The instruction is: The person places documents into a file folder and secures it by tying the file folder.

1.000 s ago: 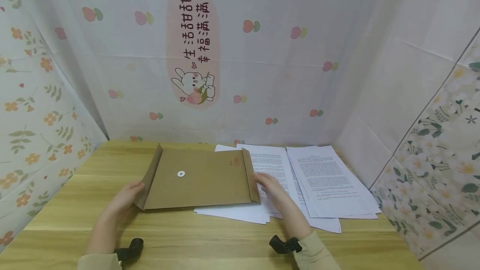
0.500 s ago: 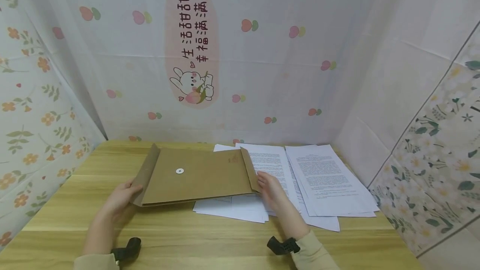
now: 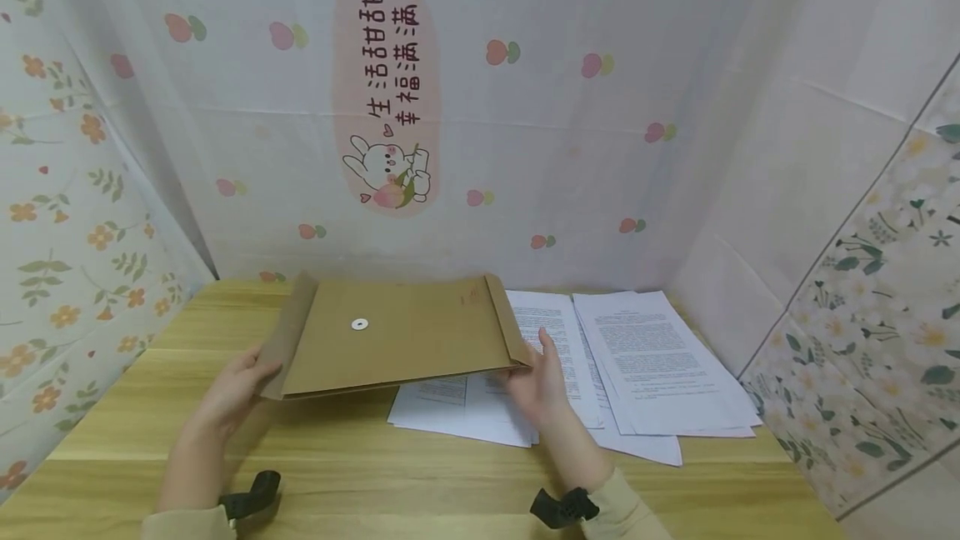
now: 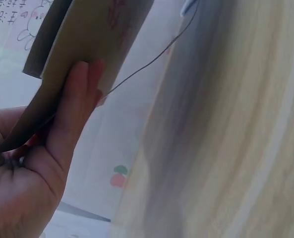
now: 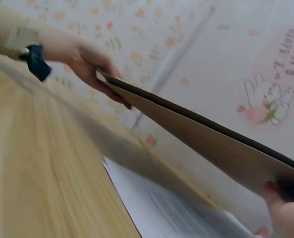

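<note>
A brown kraft document envelope (image 3: 397,332) with a white button and raised end flaps is held above the table, front edge lifted. At its left end my left hand (image 3: 232,386) grips the flap; in the left wrist view that hand (image 4: 32,163) has the card between thumb and fingers. My right hand (image 3: 538,382) is under the right end, fingers beneath the corner and one digit standing up free beside it. The right wrist view shows fingertips of this hand (image 5: 288,215) touching the envelope's underside (image 5: 201,139). A thin string (image 4: 147,64) hangs from the envelope.
Printed sheets (image 3: 465,411) lie partly below the envelope on the wooden table (image 3: 360,473). A second stack of printed papers (image 3: 652,365) is at the right. Patterned curtains (image 3: 480,123) enclose the back and sides.
The envelope has risen off the table and papers, its right end swinging up. My right hand has turned from beside the right edge to beneath it. The left hand keeps its grip.
</note>
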The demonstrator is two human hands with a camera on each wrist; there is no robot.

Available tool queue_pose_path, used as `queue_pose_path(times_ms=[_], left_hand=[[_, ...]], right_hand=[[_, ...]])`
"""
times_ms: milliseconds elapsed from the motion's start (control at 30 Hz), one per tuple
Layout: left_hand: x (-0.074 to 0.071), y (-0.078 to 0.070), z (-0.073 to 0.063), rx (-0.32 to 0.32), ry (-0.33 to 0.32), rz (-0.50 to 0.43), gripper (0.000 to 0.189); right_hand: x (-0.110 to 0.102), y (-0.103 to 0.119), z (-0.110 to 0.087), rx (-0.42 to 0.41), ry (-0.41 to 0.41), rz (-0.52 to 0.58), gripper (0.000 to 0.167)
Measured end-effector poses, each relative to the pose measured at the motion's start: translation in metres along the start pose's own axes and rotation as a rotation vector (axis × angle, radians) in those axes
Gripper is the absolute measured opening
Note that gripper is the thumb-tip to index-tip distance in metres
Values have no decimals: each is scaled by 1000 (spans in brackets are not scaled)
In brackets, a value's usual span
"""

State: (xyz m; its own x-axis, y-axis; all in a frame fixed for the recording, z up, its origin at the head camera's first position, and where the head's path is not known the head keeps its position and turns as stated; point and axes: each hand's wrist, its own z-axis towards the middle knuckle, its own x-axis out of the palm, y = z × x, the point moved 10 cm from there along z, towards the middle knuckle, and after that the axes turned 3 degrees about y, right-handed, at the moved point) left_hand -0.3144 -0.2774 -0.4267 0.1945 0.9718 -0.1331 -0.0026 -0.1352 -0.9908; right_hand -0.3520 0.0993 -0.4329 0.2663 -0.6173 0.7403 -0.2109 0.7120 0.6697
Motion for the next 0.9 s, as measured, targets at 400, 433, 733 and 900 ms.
queue_pose_path(times_ms=[400, 433, 733, 900], left_hand=[[8, -16, 3, 25, -20, -46, 62], [9, -17, 4, 32, -11, -52, 62], [20, -25, 6, 114, 94, -250, 43], [29, -43, 5, 262, 289, -602, 45]], right_hand=[[34, -9, -2, -127, -15, 62, 64], [32, -12, -2, -126, -52, 31, 59], [31, -23, 5, -124, -146, -114, 51], [31, -20, 7, -96, -102, -88, 58]])
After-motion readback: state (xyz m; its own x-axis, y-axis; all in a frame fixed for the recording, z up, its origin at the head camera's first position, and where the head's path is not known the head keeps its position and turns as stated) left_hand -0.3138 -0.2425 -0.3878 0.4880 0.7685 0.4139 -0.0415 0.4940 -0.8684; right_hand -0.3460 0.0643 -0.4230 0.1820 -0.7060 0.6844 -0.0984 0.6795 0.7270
